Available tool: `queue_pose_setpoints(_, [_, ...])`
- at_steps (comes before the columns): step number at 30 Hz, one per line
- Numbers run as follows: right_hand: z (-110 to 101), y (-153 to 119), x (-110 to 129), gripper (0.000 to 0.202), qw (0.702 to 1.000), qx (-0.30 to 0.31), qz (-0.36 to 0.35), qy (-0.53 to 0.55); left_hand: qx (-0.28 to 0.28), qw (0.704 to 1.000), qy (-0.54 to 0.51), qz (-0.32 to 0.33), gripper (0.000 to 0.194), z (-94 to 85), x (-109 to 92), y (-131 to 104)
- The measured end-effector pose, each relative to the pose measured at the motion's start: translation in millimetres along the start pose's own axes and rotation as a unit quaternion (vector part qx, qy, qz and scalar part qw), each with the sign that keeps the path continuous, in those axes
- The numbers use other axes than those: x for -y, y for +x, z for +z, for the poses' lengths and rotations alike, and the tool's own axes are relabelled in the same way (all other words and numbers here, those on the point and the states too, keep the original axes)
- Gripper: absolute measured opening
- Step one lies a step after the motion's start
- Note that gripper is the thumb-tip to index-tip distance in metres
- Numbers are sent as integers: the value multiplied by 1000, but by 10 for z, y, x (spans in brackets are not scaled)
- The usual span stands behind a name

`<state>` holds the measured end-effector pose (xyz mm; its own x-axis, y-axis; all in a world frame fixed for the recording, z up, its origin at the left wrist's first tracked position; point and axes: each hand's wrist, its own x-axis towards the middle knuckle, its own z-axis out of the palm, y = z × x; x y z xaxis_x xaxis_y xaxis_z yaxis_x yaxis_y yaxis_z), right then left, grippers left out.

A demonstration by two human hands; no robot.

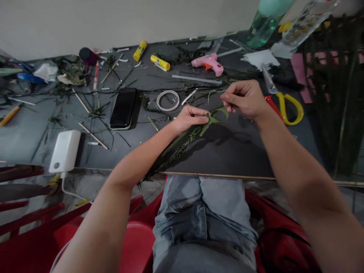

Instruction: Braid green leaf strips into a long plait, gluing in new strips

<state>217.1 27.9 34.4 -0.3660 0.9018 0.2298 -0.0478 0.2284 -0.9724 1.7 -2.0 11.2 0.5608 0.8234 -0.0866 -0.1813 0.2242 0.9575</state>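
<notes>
My left hand [191,120] is closed around the end of a braided green leaf strip [184,148], thumb and forefinger pressed together. A flat loop of green leaf [223,112] and a short cut tail stick out past these fingertips. The dark braid trails down toward the table's front edge, partly behind my left forearm. To the right and slightly higher, my right hand [244,99] is pinched shut. A thin pale strand [212,92] curves away from its fingertips, apparently held in them. Both hands are above the dark table [241,155], a short gap apart.
Yellow-handled scissors [290,110] lie right of my right hand. Behind are a pink glue gun [209,63], glue sticks [160,62], a tape roll [168,100] and bottles [263,26]. Leftward are a black phone [123,108], a white power bank [65,149] and leaf scraps.
</notes>
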Motion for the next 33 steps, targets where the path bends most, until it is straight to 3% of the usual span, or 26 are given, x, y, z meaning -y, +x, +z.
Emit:
queue_pose_setpoints(4, [46, -10, -22, 43, 998, -43, -5, -40, -47, 993, 71, 77, 32, -28, 52, 32])
queue_pose_setpoints(8, [80, -27, 15, 46, 998, -24, -13, -55, -98, 971, 159, 146, 22, -65, 56, 37])
queue_pose_setpoints(11, [116, -55, 50, 43, 991, -36, -43, -125, -150, 957, 175, 176, 16, -72, 62, 36])
queue_pose_setpoints(14, [165, -91, 62, 35, 959, -90, -101, -248, -191, 948, 185, 172, 16, -64, 87, 42])
queue_pose_setpoints(17, [196, -116, 55, 30, 923, -111, -134, -343, -197, 947, 187, 172, 16, -53, 109, 50])
queue_pose_setpoints(25, [210, -163, 120, 42, 857, -37, -140, -495, -212, 943, 166, 193, 12, -69, 129, 76])
queue_pose_setpoints(29, [302, -207, 237, 55, 827, -32, -127, -547, -234, 937, 180, 185, 15, -83, 154, 90])
queue_pose_setpoints(33, [297, -199, 264, 70, 845, 7, -125, -520, -256, 931, 181, 189, 13, -84, 167, 92])
